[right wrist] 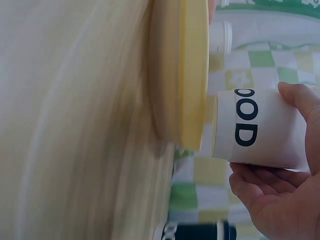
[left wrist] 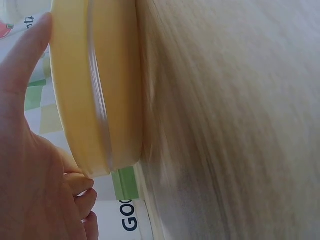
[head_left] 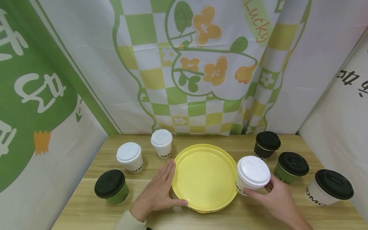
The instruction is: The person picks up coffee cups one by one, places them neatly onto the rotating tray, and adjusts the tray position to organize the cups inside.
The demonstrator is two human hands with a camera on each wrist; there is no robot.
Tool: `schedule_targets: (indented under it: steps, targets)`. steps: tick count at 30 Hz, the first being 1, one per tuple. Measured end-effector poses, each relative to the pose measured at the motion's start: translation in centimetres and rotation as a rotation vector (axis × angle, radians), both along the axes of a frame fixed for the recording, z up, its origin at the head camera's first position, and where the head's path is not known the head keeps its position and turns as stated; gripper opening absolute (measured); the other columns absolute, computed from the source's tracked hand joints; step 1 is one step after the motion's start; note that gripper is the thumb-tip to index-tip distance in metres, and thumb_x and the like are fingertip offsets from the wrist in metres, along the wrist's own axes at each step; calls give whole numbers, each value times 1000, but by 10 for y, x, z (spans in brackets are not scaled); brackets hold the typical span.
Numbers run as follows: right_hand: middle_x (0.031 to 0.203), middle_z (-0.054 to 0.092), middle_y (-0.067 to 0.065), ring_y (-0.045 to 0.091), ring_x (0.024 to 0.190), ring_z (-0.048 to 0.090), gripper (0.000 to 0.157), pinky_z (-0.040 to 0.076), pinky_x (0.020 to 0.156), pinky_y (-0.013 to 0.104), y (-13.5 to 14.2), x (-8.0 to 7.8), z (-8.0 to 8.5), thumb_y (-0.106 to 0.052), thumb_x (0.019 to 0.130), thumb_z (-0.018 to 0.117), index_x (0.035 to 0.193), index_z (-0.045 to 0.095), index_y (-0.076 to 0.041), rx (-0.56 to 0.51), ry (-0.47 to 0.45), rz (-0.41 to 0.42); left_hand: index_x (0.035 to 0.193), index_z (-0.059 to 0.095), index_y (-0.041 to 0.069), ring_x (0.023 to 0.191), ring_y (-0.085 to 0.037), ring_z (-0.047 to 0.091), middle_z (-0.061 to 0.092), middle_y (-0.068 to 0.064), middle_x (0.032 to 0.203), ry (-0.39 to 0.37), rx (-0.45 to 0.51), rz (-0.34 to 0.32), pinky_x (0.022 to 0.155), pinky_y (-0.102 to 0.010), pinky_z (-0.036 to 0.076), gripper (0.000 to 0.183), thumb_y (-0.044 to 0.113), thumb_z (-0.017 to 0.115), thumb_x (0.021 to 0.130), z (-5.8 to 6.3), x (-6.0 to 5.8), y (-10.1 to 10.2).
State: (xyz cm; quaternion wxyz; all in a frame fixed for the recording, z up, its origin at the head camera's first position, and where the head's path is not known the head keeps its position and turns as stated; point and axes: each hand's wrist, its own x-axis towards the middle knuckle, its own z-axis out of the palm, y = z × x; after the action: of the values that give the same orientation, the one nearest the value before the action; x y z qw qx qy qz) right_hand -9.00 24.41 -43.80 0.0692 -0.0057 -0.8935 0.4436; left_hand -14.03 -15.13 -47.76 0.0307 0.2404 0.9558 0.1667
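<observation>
White cup [head_left: 252,175] reads "OOD", perhaps "GOOD"; right hand [head_left: 275,197] grips it, left hand [head_left: 159,191] outstretched.

A pale brown wood-grain worktop [head_left: 86,207] reaches back to a white fabric hanging [head_left: 198,70] printed with green, white and yellow checks, orange flowers, green leaves and the word "Lucky" in orange letters [head_left: 257,21]. On the left stands a white fabric wall [head_left: 54,179] with a large green area, white lettering and an orange patch [head_left: 42,142]; on the right, a white fabric wall bearing black characters [head_left: 348,77], all under soft, diffuse light.
</observation>
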Motion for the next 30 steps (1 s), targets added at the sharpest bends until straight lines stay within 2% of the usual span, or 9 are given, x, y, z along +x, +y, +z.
schedule_targets:
  steps: [2,5,7,9,18,25,30]
  targets:
    - [143,65,22,36,134,61,87,44,98,0,-11,-6,2,-37,79,95,146,56,2,-22,16,31,168,10,-1,167,-32,9,6,-18,178,1,-4,-1,134,-52,21,139,92,62,78,0,0,0]
    - [141,67,20,35,133,64,85,55,107,22,-27,-15,2,-34,78,96,145,57,1,-66,34,75,168,11,-2,167,-33,10,7,-19,178,13,-5,-4,134,-53,22,139,92,61,78,0,0,0]
    - [140,69,19,35,132,66,84,55,112,38,-39,-20,1,-33,77,96,145,58,0,-99,35,100,168,11,-2,167,-33,11,7,-19,178,18,-6,-7,134,-53,21,139,92,61,78,1,0,-1]
    - [139,69,18,35,131,66,83,51,114,47,-51,-25,0,-30,76,97,144,59,-1,-140,29,128,168,11,-2,167,-33,11,8,-19,178,19,-5,-8,134,-53,21,139,92,61,78,1,0,-1]
    - [135,72,8,27,128,69,77,50,118,46,-103,-43,-14,-23,73,99,140,64,-8,-272,10,202,167,15,-4,166,-36,15,13,-22,177,36,-1,-7,133,-54,23,138,90,62,78,-1,1,-2]
    - [134,73,0,22,126,70,76,53,116,44,-136,-50,-20,-21,73,99,140,64,-14,-278,22,264,167,14,-4,165,-37,15,13,-22,177,33,3,-10,133,-55,24,137,89,62,80,-1,0,-1]
    - [136,72,3,24,129,69,78,53,116,47,-154,-52,-26,-26,75,97,142,62,-12,-287,7,311,167,14,-4,165,-38,17,14,-23,176,45,1,-10,133,-55,25,136,88,64,80,-3,1,-2]
